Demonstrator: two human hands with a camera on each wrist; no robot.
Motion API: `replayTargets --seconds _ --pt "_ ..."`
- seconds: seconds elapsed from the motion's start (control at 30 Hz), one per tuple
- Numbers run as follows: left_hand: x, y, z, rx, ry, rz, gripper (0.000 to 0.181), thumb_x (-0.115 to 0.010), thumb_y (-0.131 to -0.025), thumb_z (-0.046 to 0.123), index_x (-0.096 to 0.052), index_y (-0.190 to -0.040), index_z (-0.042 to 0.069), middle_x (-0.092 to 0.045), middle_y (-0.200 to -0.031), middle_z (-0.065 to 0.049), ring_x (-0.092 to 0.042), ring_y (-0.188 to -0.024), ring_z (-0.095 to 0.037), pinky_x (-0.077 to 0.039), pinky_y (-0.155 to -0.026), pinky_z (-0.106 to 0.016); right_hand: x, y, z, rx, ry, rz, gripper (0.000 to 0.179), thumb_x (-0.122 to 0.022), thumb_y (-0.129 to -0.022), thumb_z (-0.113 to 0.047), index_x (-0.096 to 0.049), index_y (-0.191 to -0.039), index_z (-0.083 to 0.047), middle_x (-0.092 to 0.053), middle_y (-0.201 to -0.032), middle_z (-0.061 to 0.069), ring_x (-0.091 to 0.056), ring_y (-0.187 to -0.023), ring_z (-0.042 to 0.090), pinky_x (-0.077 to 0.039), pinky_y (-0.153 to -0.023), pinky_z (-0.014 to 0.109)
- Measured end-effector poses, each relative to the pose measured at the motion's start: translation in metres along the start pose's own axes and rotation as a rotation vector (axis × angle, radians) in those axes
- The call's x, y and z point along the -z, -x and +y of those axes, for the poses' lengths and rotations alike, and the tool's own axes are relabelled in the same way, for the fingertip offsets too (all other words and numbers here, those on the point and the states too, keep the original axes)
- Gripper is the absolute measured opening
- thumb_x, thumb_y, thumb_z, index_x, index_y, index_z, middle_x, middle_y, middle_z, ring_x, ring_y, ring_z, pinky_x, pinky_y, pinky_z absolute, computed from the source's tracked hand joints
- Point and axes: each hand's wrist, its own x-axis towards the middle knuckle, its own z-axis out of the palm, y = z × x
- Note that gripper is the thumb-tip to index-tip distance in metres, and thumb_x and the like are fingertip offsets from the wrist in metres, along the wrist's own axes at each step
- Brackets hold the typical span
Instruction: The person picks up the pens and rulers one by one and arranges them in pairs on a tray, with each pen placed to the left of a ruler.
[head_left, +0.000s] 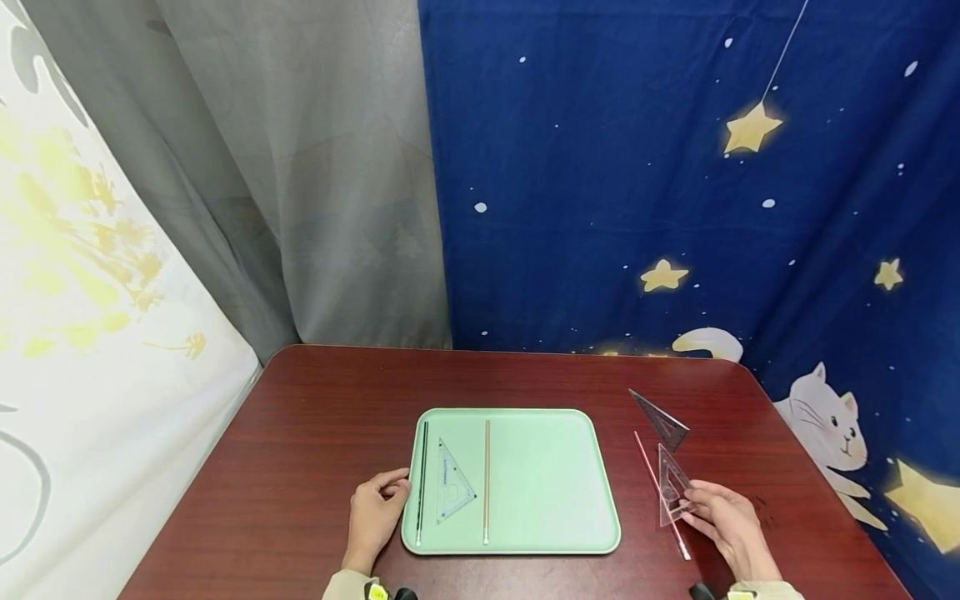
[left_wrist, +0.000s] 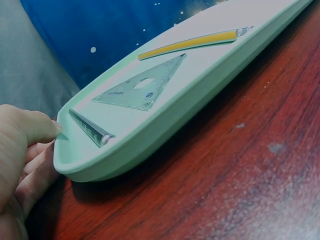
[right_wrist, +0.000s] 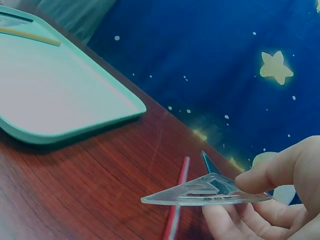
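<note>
Right wrist view: my right hand (right_wrist: 280, 200) is clamped on a clear triangle (right_wrist: 165, 196), thumb on top and fingers beneath at one end.
Clear triangle: beyond the right side of the green tray (head_left: 540, 483), over the red pencil (head_left: 643, 452); I cannot tell whether the two touch.
Pinch: thin, smooth plastic may slip or swivel, I judge, so firm, even pressure suits it, with the thumb flat on the face rather than on the very edge.
Red pencil: it lies aslant on the counter (head_left: 322, 467) and could roll if brushed; a straight lift should clear it best.
Dark triangle (head_left: 660, 423): just past the clear one, near the pencil's far end; my fingertips ought to give it room.
Left hand (head_left: 375, 512): closed on the tray's left rim, thumb above, fingers bent below; a light, level hold should steady it without tipping.
On the tray: black pencil (head_left: 422, 483), another triangle (head_left: 446, 475) and yellow pencil (head_left: 487, 483), left to right; a bump might shift them.
</note>
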Motion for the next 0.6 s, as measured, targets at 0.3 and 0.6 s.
replayTargets --seconds 0.3,0.6 --pt "-0.002 0.000 0.001 0.018 -0.009 -0.004 0.020 -0.066 -0.084 0.011 -0.075 -0.102 0.010 -0.071 -0.080 0.000 -0.058 -0.068 -0.003 -0.046 -0.065 -0.019 -0.013 0.006 0.006 0.056 0.019 -0.043 0.032 -0.051 -0.089 0.001 -0.064 -0.079 -0.025 -0.063 -0.075 -0.007 -0.060 -0.070 0.003 -0.053 -0.066 0.019" --pt "-0.002 0.001 0.001 -0.011 -0.008 0.021 0.018 -0.067 -0.084 0.009 -0.075 -0.100 0.009 -0.070 -0.078 0.000 -0.056 -0.065 -0.001 -0.044 -0.062 -0.018 -0.031 0.007 0.011 0.122 -0.101 -0.083 0.036 -0.049 -0.089 0.004 -0.067 -0.077 -0.025 -0.066 -0.072 -0.008 -0.061 -0.066 0.002 -0.053 -0.063 0.020"
